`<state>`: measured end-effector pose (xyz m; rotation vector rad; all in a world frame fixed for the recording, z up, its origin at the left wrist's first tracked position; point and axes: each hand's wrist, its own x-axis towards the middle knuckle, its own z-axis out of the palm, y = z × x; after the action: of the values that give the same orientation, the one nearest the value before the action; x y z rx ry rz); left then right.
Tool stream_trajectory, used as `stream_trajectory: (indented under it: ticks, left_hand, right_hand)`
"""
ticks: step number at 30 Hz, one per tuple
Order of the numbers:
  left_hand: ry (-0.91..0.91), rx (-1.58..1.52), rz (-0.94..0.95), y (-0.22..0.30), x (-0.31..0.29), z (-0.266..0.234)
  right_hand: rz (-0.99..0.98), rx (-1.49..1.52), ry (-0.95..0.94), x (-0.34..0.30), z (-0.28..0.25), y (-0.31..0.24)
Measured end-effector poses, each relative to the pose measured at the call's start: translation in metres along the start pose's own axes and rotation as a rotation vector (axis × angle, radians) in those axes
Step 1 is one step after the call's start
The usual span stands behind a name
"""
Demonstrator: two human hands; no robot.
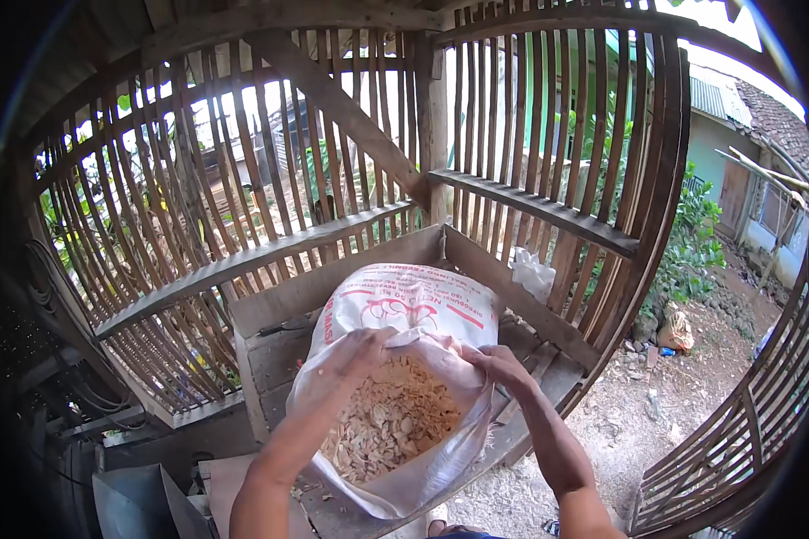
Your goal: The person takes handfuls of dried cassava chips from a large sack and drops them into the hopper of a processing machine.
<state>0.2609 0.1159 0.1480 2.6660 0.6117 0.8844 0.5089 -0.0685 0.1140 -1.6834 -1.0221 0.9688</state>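
Note:
A large white woven sack (454,314) with red print lies on a wooden platform, its mouth facing me. Inside the mouth are many pale tan, dry chips or flakes (395,418); I cannot make out what they are. My left hand (361,352) is closed on the sack's upper rim, left of the middle. Farther right, my right hand (499,364) grips the same rim at the mouth's right side. Between the hands the rim is gathered and lifted. The sack's lower edge hangs loosely toward me.
Low boards edge the wooden platform (274,359). Behind it stands a wooden slat wall (315,162) with a diagonal brace. A white plastic bag (532,274) is at the right board. At the lower left is a grey metal bin (139,503). A slatted gate (737,449) stands to the right.

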Motion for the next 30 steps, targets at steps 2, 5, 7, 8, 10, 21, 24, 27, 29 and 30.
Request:
stream_trajectory:
  ticks: [2, 5, 7, 8, 10, 21, 24, 27, 29, 30]
  left_hand:
    - [-0.148, 0.038, -0.167, -0.011, 0.013, -0.033]
    - [-0.227, -0.122, -0.236, -0.043, 0.053, -0.030]
    - [-0.403, 0.073, -0.272, -0.054, 0.061, -0.021]
    - [-0.414, 0.079, -0.286, -0.061, 0.051, -0.020]
    - [-0.127, -0.134, -0.348, -0.079, 0.030, -0.041]
    - [0.351, 0.087, -0.540, -0.099, -0.133, 0.006]
    - [0.196, -0.283, -0.766, -0.127, -0.112, -0.035]
    - [0.207, -0.614, -0.859, -0.148, -0.126, -0.052]
    - [0.170, -0.837, -1.035, -0.149, -0.130, -0.051]
    - [0.176, -0.833, -1.049, -0.149, -0.136, -0.050]
  right_hand:
    - [-0.074, -0.326, 0.425, -0.033, 0.043, -0.050]
    - [-0.651, -0.737, 0.629, -0.020, 0.108, -0.067]
    - [-0.802, -0.889, 0.723, 0.010, 0.145, -0.074]
    - [-0.797, -0.877, 0.711, 0.032, 0.150, -0.059]
    - [-0.662, -0.768, 0.209, 0.070, 0.159, -0.050]
    - [0.093, 0.163, -0.437, 0.143, 0.105, -0.080]
    - [-0.206, -0.750, -0.129, 0.115, 0.115, -0.101]
    - [-0.960, -0.910, 0.194, 0.092, 0.186, -0.078]
    - [-1.114, -1.064, 0.136, 0.089, 0.216, -0.072]
    - [-1.117, -1.056, 0.122, 0.109, 0.226, -0.061]
